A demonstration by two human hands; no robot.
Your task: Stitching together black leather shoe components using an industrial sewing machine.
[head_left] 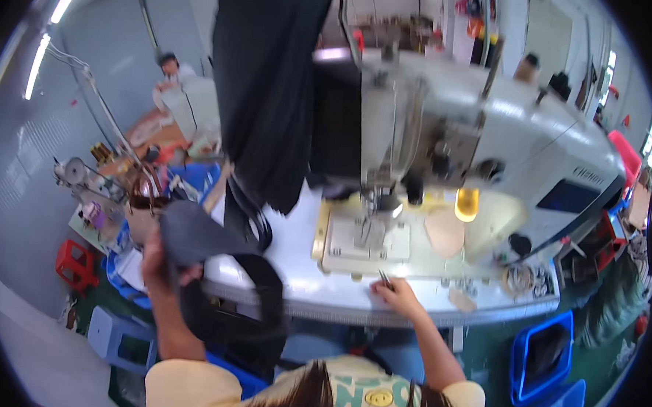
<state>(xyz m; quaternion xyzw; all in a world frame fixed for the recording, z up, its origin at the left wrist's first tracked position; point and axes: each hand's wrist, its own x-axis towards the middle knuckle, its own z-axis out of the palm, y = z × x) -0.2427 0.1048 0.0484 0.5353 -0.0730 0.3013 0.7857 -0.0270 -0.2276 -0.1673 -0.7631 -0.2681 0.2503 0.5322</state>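
Note:
My left hand (155,261) is raised left of the sewing machine, closed on the edge of a dark grey fabric piece (195,230). A wide black band (268,296) hangs from that piece in a loop over the table's front edge, blurred by motion. My right hand (401,296) rests at the front of the white table, its fingers closed on a small pointed metal tool (385,277), too small to tell if tweezers or snips. The sewing machine (433,128) stands ahead, its needle area (375,224) above a pale plate. Nothing lies under the needle that I can make out.
Large dark cloth (269,90) hangs left of the machine head. A pale rounded piece (444,233) lies on the machine bed, small metal parts (528,279) at the table's right. A blue crate (542,358), blue stool (121,336) and red stool (78,266) stand around. Another person (172,74) sits far left.

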